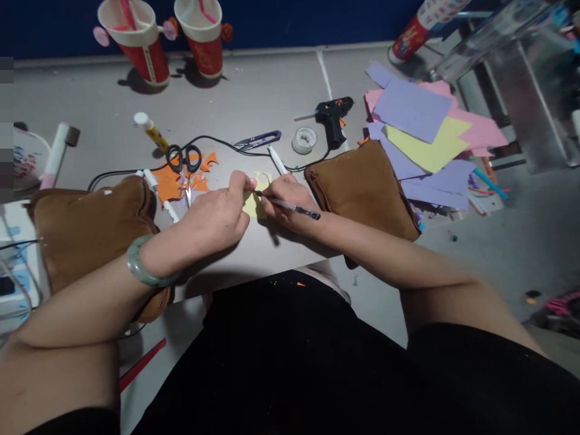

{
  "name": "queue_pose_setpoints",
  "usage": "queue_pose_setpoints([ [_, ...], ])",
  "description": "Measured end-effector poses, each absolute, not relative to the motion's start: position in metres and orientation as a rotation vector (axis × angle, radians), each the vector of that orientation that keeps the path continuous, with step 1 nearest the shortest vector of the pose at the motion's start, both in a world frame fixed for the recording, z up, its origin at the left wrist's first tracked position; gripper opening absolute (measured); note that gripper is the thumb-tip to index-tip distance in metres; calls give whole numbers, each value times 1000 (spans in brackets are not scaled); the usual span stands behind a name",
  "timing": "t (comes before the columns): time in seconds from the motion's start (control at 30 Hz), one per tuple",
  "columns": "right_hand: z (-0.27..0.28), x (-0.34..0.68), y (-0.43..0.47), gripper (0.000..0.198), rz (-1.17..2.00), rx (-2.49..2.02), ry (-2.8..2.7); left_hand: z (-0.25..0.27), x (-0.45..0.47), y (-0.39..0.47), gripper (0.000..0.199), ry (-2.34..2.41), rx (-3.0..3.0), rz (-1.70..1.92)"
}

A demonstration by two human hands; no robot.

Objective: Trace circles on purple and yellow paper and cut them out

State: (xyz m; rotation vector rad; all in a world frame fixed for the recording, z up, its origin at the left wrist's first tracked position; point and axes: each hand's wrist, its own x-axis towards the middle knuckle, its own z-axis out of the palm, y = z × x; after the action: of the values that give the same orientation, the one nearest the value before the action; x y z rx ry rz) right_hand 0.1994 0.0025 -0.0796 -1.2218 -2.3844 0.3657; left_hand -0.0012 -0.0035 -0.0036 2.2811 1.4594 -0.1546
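Observation:
Near the table's front edge, a small piece of yellow paper [254, 207] lies partly under my fingers. My left hand [212, 220] has its fingers drawn together, pressing on the paper's left side. A small pink spot shows at its fingertips; whether it is a nail or a separate piece, I cannot tell. In my right hand [290, 202] is a slim pen [294, 208] with a dark grip and cap end. Its tip points down at the paper, close to my left fingertips. A round outline or cut-out shows at the paper's top. A white marker [277, 160] lies just beyond.
Black-handled scissors [185, 163] rest on orange scraps [170, 184]. Behind are a glue stick [151, 131], thread snips [258, 141], clear tape [304, 139] and a glue gun [334, 121] with its cord. Brown cushions [362, 187] flank my arms. Coloured paper [412, 112] and red cups [202, 48] stand farther out.

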Motion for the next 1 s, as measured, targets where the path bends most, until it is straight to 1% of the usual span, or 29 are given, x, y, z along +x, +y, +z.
queue_pose_setpoints([
  [0.2,-85,203,3,18,310,-941,-2488,-2,-3,2,52,1457,2234,-135],
  [0.33,-80,204,-2,24,227,-924,-2569,-5,-5,2,52,1444,2234,-74],
  [0.43,-77,201,-4,31,123,-879,-2648,-7,-6,2,52,1427,2251,-34],
  [0.57,-80,192,-3,32,-53,-782,-2721,-8,-6,2,52,1427,2258,-36],
  [0.73,-85,181,-1,35,-322,-754,-2663,-8,-5,2,52,1427,2274,-47],
  [1.0,-85,174,-1,32,-287,-834,-2681,-7,-5,2,51,1404,2270,-51],
])
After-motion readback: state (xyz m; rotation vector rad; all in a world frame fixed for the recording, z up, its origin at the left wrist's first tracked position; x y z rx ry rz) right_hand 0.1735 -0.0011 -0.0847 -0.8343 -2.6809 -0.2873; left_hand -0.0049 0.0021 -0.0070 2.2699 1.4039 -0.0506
